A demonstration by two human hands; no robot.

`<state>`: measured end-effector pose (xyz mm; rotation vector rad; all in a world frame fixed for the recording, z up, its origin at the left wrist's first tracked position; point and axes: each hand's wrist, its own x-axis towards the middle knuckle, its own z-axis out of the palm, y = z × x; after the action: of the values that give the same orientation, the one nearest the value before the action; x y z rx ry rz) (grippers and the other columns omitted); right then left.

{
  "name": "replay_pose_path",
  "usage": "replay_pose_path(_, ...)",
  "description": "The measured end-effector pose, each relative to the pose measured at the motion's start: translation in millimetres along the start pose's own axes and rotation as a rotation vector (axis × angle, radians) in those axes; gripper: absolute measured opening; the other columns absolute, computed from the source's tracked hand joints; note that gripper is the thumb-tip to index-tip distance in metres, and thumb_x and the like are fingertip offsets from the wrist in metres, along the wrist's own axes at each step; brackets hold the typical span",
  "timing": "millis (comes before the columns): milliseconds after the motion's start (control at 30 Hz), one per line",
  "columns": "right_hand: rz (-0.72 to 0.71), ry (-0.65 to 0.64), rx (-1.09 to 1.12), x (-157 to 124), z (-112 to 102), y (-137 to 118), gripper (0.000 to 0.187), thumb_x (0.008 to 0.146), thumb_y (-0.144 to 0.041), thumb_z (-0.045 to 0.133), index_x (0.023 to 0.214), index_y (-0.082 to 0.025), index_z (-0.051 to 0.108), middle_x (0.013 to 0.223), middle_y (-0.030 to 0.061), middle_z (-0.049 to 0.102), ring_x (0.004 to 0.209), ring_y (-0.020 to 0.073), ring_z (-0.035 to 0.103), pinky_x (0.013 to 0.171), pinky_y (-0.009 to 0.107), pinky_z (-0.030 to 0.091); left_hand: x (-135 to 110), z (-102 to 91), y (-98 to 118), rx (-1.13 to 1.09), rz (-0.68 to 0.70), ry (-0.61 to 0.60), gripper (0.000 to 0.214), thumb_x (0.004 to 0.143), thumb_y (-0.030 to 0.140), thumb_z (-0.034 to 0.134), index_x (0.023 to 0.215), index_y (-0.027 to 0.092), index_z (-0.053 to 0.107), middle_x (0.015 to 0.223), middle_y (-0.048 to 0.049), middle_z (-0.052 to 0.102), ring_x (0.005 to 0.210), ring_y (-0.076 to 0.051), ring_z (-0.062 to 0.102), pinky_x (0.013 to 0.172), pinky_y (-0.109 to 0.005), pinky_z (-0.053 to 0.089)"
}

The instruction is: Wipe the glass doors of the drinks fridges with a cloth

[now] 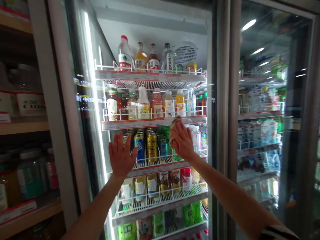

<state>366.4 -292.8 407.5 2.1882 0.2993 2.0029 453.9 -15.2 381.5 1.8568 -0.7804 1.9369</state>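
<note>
My left hand [122, 156] is raised with its fingers spread, palm toward the glass door [150, 20] of a lit drinks fridge. It looks pressed to the glass, in front of the shelf with cans, and holds nothing. To its right, my right hand [183, 139] presses a crumpled brownish cloth [173, 133] toward the same pane. Part of the cloth sticks out past the fingertips and along the left of the hand; the rest is hidden under the palm. Behind the hands stand a blue can [139, 148] and a gold can [151, 146].
Several wire shelves [150, 76] inside hold bottles, cans and cartons. A vertical light strip [93, 86] runs down the left. The metal door frame [226, 100] borders another glass-fronted fridge [262, 110] at right. Wooden shelves [25, 128] with bottles stand at left.
</note>
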Motion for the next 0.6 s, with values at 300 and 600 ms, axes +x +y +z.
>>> replay_pose_path(300,0.447,0.289,-0.112,26,-5,46,0.050,0.085,-0.022,0.034,0.133,-0.016,0.045,0.146,0.0161,0.034,0.136,0.0302,0.028,0.103,0.055,0.029,0,0.3,1,0.033,0.020,0.022,0.068,0.086,0.033,0.052,0.145,0.025,0.019,0.153,-0.0109,0.017,0.140,-0.029,0.016,0.111,-0.053,0.019)
replay_pose_path(600,0.253,0.279,-0.079,36,-4,46,0.047,0.083,-0.019,0.038,0.129,-0.019,0.049,0.143,0.0135,0.039,0.133,0.0277,0.035,0.104,0.052,0.029,1,-1.2,1,0.098,0.035,0.036,0.067,0.086,0.030,0.051,0.145,0.023,0.020,0.152,-0.0126,0.017,0.140,-0.029,0.016,0.111,-0.051,0.021)
